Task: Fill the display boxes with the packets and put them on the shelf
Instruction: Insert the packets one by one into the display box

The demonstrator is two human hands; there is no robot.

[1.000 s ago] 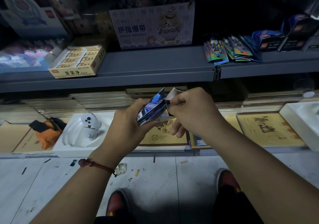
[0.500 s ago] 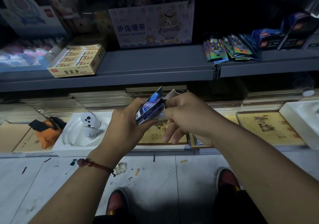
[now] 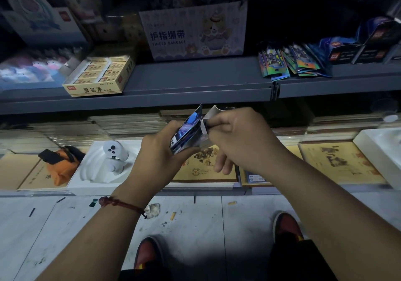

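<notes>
A small blue display box point(image 3: 188, 130) is held in front of the lower shelf, its flaps partly folded. My left hand point(image 3: 159, 157) grips it from the left and below. My right hand point(image 3: 235, 138) pinches its white flap at the right side, with the lower fingers hanging loose. Several shiny packets point(image 3: 293, 64) lie fanned out on the grey shelf point(image 3: 195, 81) at the upper right. Dark blue display boxes point(image 3: 355, 46) stand to the right of them.
A yellow box of erasers point(image 3: 99, 77) and a "finger bandage" carton point(image 3: 195, 31) stand on the grey shelf. Below lie notebooks point(image 3: 206, 168), a white tray with a controller point(image 3: 112, 150) and an orange pouch point(image 3: 60, 165). The floor is littered.
Both hands with the box have drifted slightly left and down; the right hand's fingers keep working the flap.
</notes>
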